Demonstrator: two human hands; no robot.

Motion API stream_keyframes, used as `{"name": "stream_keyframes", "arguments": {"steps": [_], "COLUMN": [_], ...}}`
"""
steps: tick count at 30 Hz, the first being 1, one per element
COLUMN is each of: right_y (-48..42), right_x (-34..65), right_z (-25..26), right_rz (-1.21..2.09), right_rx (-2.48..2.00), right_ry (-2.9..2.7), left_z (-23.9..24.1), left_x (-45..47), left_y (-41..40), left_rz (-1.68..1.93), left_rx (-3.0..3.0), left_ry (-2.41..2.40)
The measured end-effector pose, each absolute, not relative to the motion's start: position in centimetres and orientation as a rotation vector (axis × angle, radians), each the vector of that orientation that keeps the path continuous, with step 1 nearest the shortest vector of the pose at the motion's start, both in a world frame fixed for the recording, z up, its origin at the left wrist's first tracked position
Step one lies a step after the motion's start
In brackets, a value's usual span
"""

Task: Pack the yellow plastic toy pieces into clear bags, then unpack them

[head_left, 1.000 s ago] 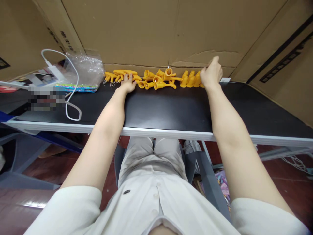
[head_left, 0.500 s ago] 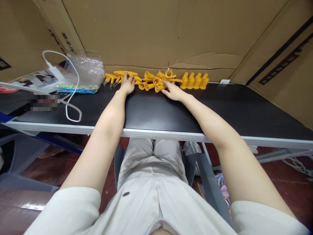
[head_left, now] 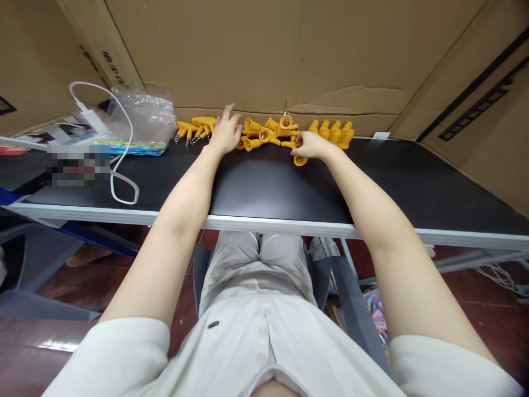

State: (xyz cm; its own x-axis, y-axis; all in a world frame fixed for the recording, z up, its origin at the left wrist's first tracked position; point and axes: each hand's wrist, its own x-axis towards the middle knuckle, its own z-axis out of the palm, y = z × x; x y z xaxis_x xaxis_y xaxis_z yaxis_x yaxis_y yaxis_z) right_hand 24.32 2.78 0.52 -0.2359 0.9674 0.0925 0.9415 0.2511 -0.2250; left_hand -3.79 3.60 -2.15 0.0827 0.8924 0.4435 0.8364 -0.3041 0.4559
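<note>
Several small yellow plastic parts lie along the back edge of a black table (head_left: 264, 187). A loose pile of bell-mouthed pieces (head_left: 264, 134) sits in the middle. A tidy row of upright yellow pieces (head_left: 334, 131) stands to its right, and flatter yellow pieces with springs (head_left: 192, 128) lie to its left. My left hand (head_left: 225, 131) rests with fingers spread on the left end of the pile. My right hand (head_left: 311, 146) is closed on one yellow bell-mouthed piece (head_left: 300, 160) just in front of the pile.
A clear plastic bag (head_left: 144, 116) over a colourful packet, a white charger with its cable (head_left: 119, 165) and papers lie at the table's left. Cardboard sheets (head_left: 264, 49) wall the back and right side. Below the white table edge are my lap and metal legs.
My right hand left the upright row, swept left to the pile and now pinches one piece, drawn slightly toward me. My left hand shifted a little right and up over the pile.
</note>
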Motion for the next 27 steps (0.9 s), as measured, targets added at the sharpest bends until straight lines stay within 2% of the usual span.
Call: {"name": "stream_keyframes", "arguments": {"steps": [3, 6, 17, 27], "right_y": [2.9, 3.0, -0.7, -0.8], "right_x": [24.8, 24.9, 22.6, 23.0], "right_z": [0.7, 0.5, 2.0, 2.4], "right_rz": [0.137, 0.003, -0.425, -0.484], "right_rx": [-1.991, -2.007, -1.364, -1.309], "right_ry": [-2.334, -2.279, -2.412, -2.503], "left_z": [-1.4, -0.9, -0.5, -0.7], "left_x": [-2.3, -1.0, 1.0, 0.8], "left_y": [3.1, 2.6, 1.5, 2.0], "left_rz": [1.021, 0.979, 0.958, 1.155], "left_rx": [2.376, 2.513, 2.614, 2.610], "left_ry": [1.710, 1.618, 1.539, 1.726]}}
